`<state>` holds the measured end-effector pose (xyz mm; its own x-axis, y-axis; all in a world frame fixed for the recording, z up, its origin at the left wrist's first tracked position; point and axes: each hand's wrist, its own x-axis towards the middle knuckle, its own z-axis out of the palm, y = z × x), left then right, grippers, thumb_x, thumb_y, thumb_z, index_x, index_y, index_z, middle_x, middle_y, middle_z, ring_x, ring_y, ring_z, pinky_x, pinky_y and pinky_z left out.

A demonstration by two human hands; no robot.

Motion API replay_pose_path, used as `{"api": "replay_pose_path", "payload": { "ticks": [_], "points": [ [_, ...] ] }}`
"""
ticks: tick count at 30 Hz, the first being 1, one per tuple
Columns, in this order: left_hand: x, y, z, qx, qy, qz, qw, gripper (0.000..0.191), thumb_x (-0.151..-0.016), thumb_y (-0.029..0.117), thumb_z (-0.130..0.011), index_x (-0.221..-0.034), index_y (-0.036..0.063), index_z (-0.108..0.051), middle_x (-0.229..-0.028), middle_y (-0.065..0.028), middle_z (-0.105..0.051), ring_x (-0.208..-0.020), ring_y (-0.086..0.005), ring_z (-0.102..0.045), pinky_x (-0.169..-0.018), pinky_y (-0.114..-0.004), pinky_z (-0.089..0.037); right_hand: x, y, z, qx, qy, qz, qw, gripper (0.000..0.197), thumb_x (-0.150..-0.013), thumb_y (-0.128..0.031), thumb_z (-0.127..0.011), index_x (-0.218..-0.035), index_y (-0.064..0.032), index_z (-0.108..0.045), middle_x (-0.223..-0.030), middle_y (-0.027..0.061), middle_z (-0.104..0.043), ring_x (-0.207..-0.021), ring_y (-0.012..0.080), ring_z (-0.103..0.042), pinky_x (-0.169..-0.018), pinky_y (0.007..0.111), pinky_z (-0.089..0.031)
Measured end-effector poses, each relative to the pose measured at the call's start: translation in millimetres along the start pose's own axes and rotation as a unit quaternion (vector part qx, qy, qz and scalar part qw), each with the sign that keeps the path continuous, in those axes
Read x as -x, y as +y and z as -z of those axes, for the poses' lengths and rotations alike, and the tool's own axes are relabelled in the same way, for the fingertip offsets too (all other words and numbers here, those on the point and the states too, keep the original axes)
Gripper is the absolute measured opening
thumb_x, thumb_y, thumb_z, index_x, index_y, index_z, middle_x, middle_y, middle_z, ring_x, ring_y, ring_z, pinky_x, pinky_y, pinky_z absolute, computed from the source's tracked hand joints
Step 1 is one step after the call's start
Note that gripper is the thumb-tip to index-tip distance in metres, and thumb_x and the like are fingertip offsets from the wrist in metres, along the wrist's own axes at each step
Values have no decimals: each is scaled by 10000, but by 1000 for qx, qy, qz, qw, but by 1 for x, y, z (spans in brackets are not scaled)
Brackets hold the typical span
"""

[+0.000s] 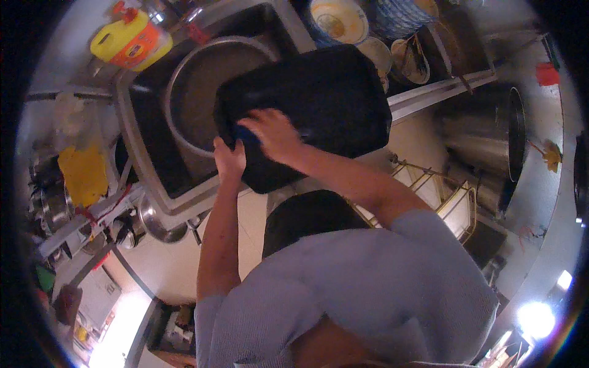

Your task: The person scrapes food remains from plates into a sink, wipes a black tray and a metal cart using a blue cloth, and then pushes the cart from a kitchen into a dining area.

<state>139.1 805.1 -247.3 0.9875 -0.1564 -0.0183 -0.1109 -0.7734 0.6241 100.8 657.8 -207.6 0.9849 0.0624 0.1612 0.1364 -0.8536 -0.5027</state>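
Observation:
A large black tub (317, 106), seemingly plastic, is tilted over the near right edge of the sink (161, 209). My left hand (230, 158) grips its left rim, with the thumb and fingers around the edge. My right hand (274, 133) lies against the tub, fingers bent and slightly blurred. Under those fingers shows a dark blue patch (248, 135), perhaps a cloth or scrubbing pad; its form is too dark to make out. Beyond and left of the tub, a wide round metal basin (202, 78) sits in the sink, partly covered by the tub.
A yellow jug (133, 43) with a red top stands behind the sink. Stacked bowls (338, 20) and a chopstick holder (409, 60) are at the back right. A tall metal pot (483, 133) and wire rack (460, 207) lie right. A yellow cloth (83, 177) hangs left.

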Motion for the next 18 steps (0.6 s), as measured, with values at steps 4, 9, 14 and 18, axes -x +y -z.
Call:
{"api": "replay_pose_path", "payload": {
  "ticks": [4,9,14,18],
  "points": [
    [4,12,8,47,-27,8,998,334,-724,142,-603,-921,-52,-415,-760,-254,-539,-727,-400,-548,-645,-418,-423,-56,10,-5,38,21,38,998,353,-738,-133,-491,-1074,-237,-519,-1150,98,-480,-968,316,-490,-802,421,-414],
    [8,16,4,93,11,-28,995,310,-726,131,-607,-927,-48,-453,-768,-245,-544,-712,-392,-551,-624,-400,-437,-49,101,43,156,-15,68,985,337,-772,-136,-456,-1077,-266,-518,-1171,58,-477,-1013,275,-488,-820,401,-424],
    [13,17,5,28,36,58,997,311,-730,148,-613,-922,-49,-468,-821,-249,-544,-748,-398,-545,-656,-391,-440,16,165,135,179,-82,-264,944,501,-686,-29,-579,-1142,-189,-449,-1102,117,-482,-1041,304,-461,-854,390,-408],
    [5,20,-9,77,-26,38,996,340,-763,222,-589,-930,-50,-470,-845,-254,-547,-794,-400,-537,-708,-418,-427,35,148,87,143,42,-303,941,596,-674,-171,-646,-1202,-231,-377,-1154,140,-425,-1020,343,-460,-814,407,-442]
  ]
}}
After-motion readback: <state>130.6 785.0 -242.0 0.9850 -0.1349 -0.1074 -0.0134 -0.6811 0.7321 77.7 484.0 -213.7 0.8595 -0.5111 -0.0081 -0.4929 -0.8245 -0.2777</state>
